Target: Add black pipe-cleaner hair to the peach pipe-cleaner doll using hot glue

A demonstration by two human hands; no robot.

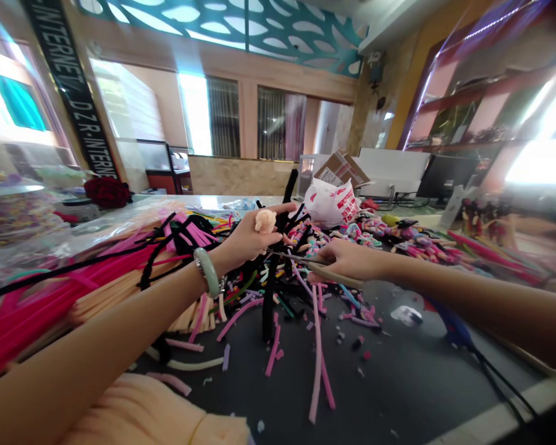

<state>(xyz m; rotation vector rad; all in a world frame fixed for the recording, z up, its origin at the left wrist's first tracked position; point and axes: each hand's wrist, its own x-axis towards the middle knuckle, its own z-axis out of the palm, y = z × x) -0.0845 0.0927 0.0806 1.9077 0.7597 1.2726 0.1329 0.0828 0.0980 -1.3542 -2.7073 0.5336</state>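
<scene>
My left hand [244, 240] is closed around a bundle of black chenille stems [269, 303], which stick out above and below the fingers. A small peach fuzzy ball or rosette [265, 221] sits at the back of this hand; how it is attached cannot be made out. On the wrist are a pale green bangle [208, 272] and a metal bracelet. My right hand [345, 259] grips scissors [296, 257], their blades pointing left at the black stems just below my left fingers. Pink stem pieces [315, 358] lie on the dark mat beneath.
Magenta stems [74, 296] and peach stem bundles [152, 408] lie at left. Several small colourful pieces [412, 238] are heaped behind my right hand. A white plastic bag [331, 203] stands at the back. A blue tool [454, 327] with a black cord lies at right.
</scene>
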